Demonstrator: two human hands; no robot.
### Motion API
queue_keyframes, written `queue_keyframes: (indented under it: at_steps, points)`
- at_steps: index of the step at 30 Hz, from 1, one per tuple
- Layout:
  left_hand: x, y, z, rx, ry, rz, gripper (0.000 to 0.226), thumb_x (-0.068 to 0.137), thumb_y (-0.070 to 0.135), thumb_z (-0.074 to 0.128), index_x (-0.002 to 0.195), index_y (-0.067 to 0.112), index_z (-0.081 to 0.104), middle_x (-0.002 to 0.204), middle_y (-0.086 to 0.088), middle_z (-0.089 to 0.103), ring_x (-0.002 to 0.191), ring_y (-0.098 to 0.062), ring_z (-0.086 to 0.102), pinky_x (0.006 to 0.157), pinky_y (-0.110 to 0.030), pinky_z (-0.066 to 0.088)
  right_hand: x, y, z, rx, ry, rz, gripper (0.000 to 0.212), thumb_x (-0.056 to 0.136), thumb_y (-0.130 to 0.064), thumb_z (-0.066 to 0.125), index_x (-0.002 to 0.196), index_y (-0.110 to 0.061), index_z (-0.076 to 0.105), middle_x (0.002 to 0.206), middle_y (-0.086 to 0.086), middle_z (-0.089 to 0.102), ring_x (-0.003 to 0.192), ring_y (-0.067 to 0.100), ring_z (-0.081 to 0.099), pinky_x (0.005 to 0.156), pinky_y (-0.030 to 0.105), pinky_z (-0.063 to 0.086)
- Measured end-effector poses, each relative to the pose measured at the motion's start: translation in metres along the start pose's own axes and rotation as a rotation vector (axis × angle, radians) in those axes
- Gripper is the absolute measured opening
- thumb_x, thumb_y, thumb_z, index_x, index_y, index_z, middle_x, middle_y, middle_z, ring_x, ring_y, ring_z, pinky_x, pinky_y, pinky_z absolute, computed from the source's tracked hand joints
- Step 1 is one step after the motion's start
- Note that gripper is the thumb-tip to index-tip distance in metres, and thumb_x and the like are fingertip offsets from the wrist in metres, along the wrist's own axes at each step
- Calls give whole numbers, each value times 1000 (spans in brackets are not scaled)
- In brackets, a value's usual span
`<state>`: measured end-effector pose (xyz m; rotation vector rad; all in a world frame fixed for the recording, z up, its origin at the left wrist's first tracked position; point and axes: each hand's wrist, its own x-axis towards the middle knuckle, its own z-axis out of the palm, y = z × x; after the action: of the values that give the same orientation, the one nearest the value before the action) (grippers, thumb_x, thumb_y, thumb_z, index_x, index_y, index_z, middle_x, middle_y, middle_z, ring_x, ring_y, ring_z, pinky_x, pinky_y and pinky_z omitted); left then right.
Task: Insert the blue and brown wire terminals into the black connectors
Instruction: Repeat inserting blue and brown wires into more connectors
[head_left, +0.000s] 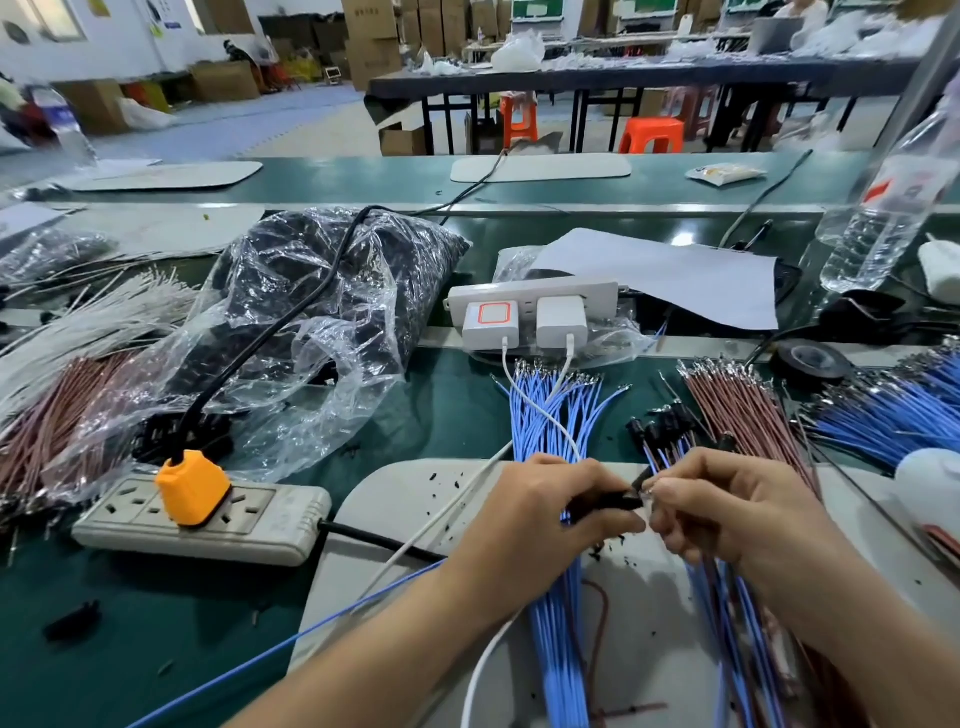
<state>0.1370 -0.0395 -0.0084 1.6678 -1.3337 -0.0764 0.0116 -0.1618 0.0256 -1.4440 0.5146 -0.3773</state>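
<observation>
Your left hand (545, 512) grips a black connector (605, 502), and your right hand (727, 506) pinches a wire terminal (649, 486) right at its end. Blue wires (545, 410) run under your hands, with brown wires (743, 415) just off to the right.

blue wires (545, 415), brown wires (737, 410), black connectors (662, 421), orange plug (192, 488)

Bright, even indoor light; wide-angle bending at edges, background softly blurred.
</observation>
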Motion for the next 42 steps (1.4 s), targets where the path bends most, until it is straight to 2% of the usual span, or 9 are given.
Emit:
queue_keyframes:
  at_steps: [6,10,15,22,28,34,37,39,42]
  points:
    - [-1,-3,0,12,16,24,24,76,28,72,93,11,73,77,-1,72,74,-12,59,72,-23,46,-2,0,2,-213,-1,-153,8,79,12,62,78,4,65,61,13,66,52,15,61,51,20,50]
    - [-1,-4,1,-3,-7,18,23,78,26,72,94,9,74,77,-3,72,75,-14,62,73,-26,49,-2,-3,0,-153,-39,-103,7,82,13,60,77,8,63,60,15,66,50,17,59,49,23,50]
    - [0,0,-1,15,-34,33,20,79,22,72,92,7,74,75,-3,72,75,-12,61,73,-19,47,-2,1,1,-274,-52,-191,5,81,9,63,78,5,64,59,10,66,51,10,60,51,18,49]
    - [-4,-2,-3,-107,-36,-16,18,81,16,72,93,4,72,70,-4,71,57,5,59,62,-14,49,2,10,-2,48,-113,-26,16,68,-7,64,75,8,61,62,15,64,50,16,56,47,20,47]
    - [-3,-4,1,-257,-41,-97,13,84,15,71,94,7,72,67,-6,70,52,-15,63,60,-18,52,5,15,0,224,-129,10,11,72,-8,61,61,-5,62,57,14,58,46,14,51,43,18,42]
    - [-4,-8,1,-240,-61,-107,12,85,15,69,93,7,72,66,-7,70,53,-14,65,61,-19,53,6,18,-2,-16,-116,-109,14,73,-15,66,69,-2,65,61,13,64,51,17,58,48,20,47]
    - [-4,-6,2,-308,-58,-150,9,85,10,68,90,2,72,68,-9,70,53,-21,66,80,-27,55,5,19,1,-16,-97,-142,12,73,-15,67,68,-4,69,63,15,66,53,18,61,51,21,50]
    - [-1,-5,2,-345,-55,-176,8,85,4,66,86,-3,70,70,-9,69,51,-20,62,101,-25,44,6,18,3,25,-84,-144,10,72,-14,66,66,-7,70,62,16,66,52,18,60,49,21,49]
    - [0,-3,2,-367,-70,-180,7,86,2,64,83,-3,68,69,-9,69,49,-14,59,112,-26,32,5,19,4,27,-62,-163,11,72,-14,66,64,-8,70,60,14,65,49,16,57,46,20,47]
